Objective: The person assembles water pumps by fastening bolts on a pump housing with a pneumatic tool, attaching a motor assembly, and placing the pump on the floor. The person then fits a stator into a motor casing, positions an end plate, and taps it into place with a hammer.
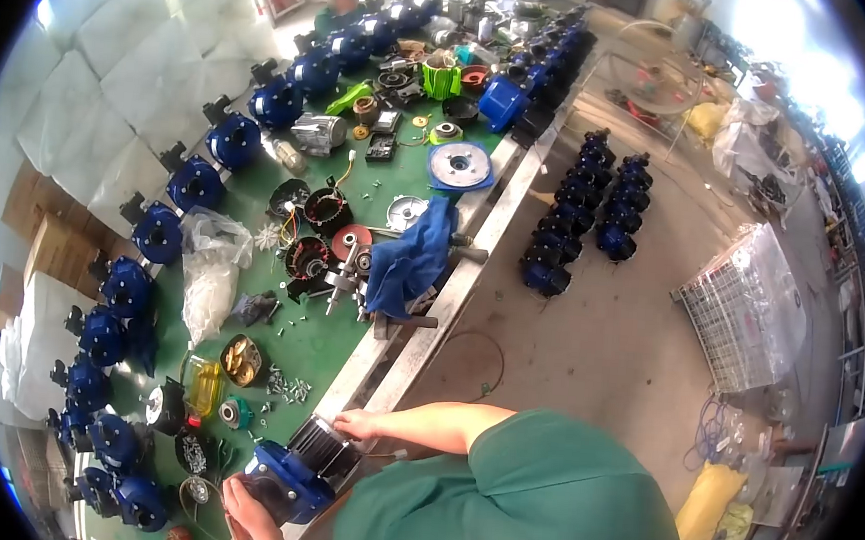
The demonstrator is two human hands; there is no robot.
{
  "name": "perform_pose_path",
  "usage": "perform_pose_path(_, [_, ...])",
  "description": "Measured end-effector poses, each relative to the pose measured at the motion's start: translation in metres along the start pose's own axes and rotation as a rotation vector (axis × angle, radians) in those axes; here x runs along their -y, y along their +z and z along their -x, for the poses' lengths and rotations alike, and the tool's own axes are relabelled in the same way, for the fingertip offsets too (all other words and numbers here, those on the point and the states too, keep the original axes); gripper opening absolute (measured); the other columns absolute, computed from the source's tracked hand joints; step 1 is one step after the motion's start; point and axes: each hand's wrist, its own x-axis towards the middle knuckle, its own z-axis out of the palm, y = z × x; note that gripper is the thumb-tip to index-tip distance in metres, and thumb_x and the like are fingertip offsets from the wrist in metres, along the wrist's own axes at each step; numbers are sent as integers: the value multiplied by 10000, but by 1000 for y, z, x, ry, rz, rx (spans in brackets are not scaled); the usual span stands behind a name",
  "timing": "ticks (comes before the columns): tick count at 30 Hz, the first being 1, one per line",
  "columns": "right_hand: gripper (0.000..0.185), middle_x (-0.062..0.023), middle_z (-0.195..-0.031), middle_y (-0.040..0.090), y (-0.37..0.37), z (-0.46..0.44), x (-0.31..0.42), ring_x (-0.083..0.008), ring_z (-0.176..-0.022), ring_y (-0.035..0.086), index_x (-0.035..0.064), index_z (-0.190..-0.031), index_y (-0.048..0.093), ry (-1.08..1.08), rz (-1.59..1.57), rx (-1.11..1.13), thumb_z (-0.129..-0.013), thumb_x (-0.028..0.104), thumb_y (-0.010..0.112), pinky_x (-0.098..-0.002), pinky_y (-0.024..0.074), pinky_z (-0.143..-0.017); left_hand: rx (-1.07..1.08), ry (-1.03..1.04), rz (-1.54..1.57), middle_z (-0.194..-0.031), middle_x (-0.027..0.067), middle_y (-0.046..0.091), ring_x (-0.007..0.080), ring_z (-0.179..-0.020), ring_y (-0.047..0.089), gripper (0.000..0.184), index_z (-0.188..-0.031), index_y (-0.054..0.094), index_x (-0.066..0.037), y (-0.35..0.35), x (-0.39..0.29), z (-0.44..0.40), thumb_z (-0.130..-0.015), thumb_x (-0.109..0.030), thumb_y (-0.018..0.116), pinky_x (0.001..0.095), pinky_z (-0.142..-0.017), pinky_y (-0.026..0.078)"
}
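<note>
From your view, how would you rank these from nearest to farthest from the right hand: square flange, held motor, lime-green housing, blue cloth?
1. Held motor: touching the right hand
2. Blue cloth: bench edge
3. Square flange: farther along
4. Lime-green housing: beyond the flange

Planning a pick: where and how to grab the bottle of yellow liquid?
Mid-body of the bottle, from above, fingers across its narrow width. It seems to lie on its side, red cap toward the wearer, so the long flanks should suit a pinch.

Two bare hands at a blue-flanged motor [300, 471] beside the green bench [297, 346].
</note>
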Motion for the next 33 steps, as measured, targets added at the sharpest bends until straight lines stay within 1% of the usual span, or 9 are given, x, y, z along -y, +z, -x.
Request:
perform_pose_path(4, [482, -179, -1191, 694, 12, -7, -12, -320, -1093, 662, 58, -1274, 628, -53, 127, -114, -1018, 442, 491, -424, 502, -954, 38, -26, 60, -902, 77, 606, 183, -849, 557, 306, -948, 617, 11, -1, 10, -4, -1037, -207, 422, 315, -820, 461])
perform_pose_path(11, [686, -182, -1195, 705, 35, 8, 24, -325, -1070, 688, 35, -1179, 704, 342, -116, -396, -940, 641, 490, -432, 514, -939, 127, -40, 146, -878, 69, 582, 173, -820, 547, 304, -910, 594, 3, 0, -12, 1, -1033, -203, 408, 312, -779, 465])
perform_pose_path(15, [631, -173, -989, 728, 28, 33, 68, -311, -948, 691, 2, -1043, 709, 594, -170, -431, -970, 590, 490, -427, 523, -853, 191, 112, 132, -931, 83, 618, 188, -858, 566, 338, -993, 611, 4, -7, 3, -1, -1060, -256, 405, 322, -821, 463])
perform_pose_path(18, [627, -251, -1238, 657, 32, 65, 103, -373, -1149, 638, -15, -1256, 617, 297, -65, -722, -971, 532, 507, -442, 502, -976, 154, 261, 62, -1056, 122, 608, 248, -1008, 580, 308, -1138, 608, 17, -23, 8, 8, -1054, -224, 436, 369, -927, 458])
perform_pose_path(21, [541, -251, -1219, 656, 40, 65, 116, -387, -1157, 625, -7, -1254, 593, -62, 183, -934, -979, 452, 514, -440, 497, -984, 2, 435, -92, -1163, 161, 554, 301, -1129, 531, 256, -1173, 586, 38, -47, 50, 11, -990, -117, 494, 400, -998, 416])
perform_pose_path(24, [551, -232, -1224, 640, 79, 105, 192, -336, -1063, 657, -5, -1245, 575, -82, 101, -576, -963, 468, 578, -422, 513, -905, -143, 241, -134, -1275, 202, 539, 317, -1193, 521, 344, -1286, 520, 77, -56, 139, 4, -991, -97, 487, 414, -994, 445])
perform_pose_path(25, [612, -221, -1187, 652, 94, 104, 203, -328, -1011, 665, 25, -1319, 533, -32, 120, -483, -950, 511, 580, -434, 524, -876, -52, -23, -2, -1339, 216, 517, 334, -1217, 520, 393, -1327, 470, 110, -57, 144, 8, -1020, -136, 460, 420, -995, 465])
perform_pose_path(29, [859, -170, -1043, 670, 136, 132, 270, -250, -703, 670, 142, -1534, 324, 225, 32, -101, -882, 619, 617, -391, 569, -612, 342, -791, 753, -1451, 72, 485, 292, -1308, 485, 546, -1434, 475, -177, -49, 163, 16, -1038, -540, 374, 459, -1063, 444])
perform_pose_path(33, [924, -181, -1037, 668, 161, 116, 273, -219, -621, 662, 154, -1580, 201, 225, -130, -119, -846, 374, 717, -358, 555, -527, 503, -806, 816, -1363, 50, 567, 258, -1201, 580, 693, -1415, 507, -201, -39, 163, 12, -925, -675, 383, 433, -955, 520])
